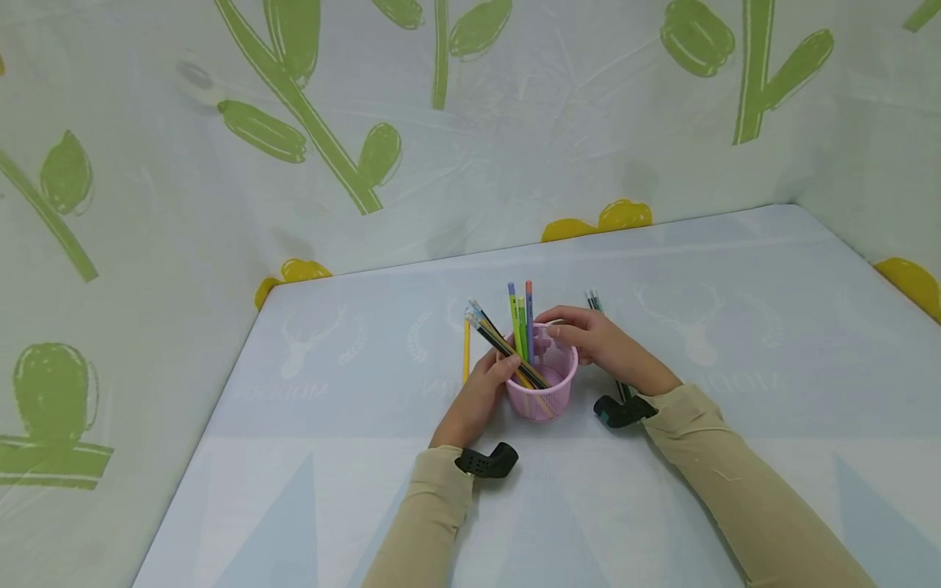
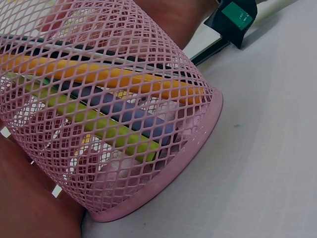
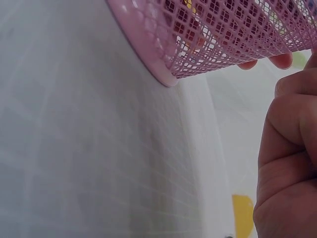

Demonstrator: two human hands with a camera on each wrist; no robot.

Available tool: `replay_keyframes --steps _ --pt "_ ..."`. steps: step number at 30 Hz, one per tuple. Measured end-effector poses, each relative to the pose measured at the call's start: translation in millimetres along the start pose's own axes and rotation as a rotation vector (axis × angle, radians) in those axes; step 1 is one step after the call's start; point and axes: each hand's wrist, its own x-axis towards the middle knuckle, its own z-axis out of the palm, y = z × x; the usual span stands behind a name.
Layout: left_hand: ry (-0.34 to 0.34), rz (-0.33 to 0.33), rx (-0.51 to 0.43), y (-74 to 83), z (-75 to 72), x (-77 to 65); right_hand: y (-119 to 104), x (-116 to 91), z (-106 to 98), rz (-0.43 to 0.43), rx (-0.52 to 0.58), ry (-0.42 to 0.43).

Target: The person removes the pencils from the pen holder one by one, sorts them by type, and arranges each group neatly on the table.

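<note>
A pink mesh pencil basket stands on the table between both hands. My left hand holds its left side, the thumb at the rim beside a leaning bundle of dark striped pencils. At the far right rim, my right hand grips the basket, some fingers hidden behind it. Green pencils and a blue pencil stand in it. Through the mesh in the left wrist view, an orange pencil shows. Curled fingers of the right hand appear beside the basket in the right wrist view.
A yellow pencil lies left of the basket, partly behind the left hand. Several dark pencils lie on the table under the right hand and wrist. A patterned cloth wall rises behind the pale table.
</note>
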Motion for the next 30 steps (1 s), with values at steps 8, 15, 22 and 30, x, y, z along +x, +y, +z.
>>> replay_keyframes --steps 8,15,22,30 --pt "0.005 0.004 -0.007 0.4 0.9 0.2 0.8 -0.3 -0.3 -0.001 0.017 -0.006" --pt "0.008 0.012 -0.014 0.4 1.3 0.7 -0.8 -0.9 0.6 -0.009 0.02 -0.004" --pt "0.005 0.018 -0.018 -0.4 1.2 0.7 -0.2 -0.6 0.3 -0.007 0.024 -0.006" --pt "0.0 0.008 -0.019 -0.3 0.8 0.5 1.0 -0.4 0.0 -0.011 0.031 -0.009"
